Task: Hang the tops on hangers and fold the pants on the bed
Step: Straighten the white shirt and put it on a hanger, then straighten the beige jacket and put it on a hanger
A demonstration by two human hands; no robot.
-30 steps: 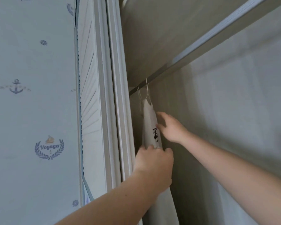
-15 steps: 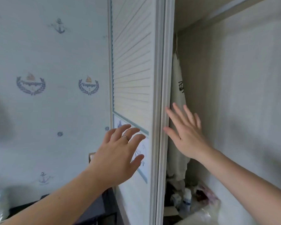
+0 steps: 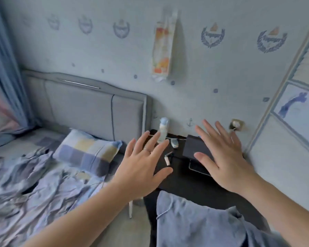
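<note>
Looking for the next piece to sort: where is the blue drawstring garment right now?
In the head view, bottom right of centre, the blue garment lies on the near end of the black table, right of the bed.

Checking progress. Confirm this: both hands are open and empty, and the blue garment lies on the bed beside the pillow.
One thing is wrong. The blue garment lies on the black table, not on the bed beside the pillow; the head view shows it. The left hand and right hand are open and empty, as stated.
</note>
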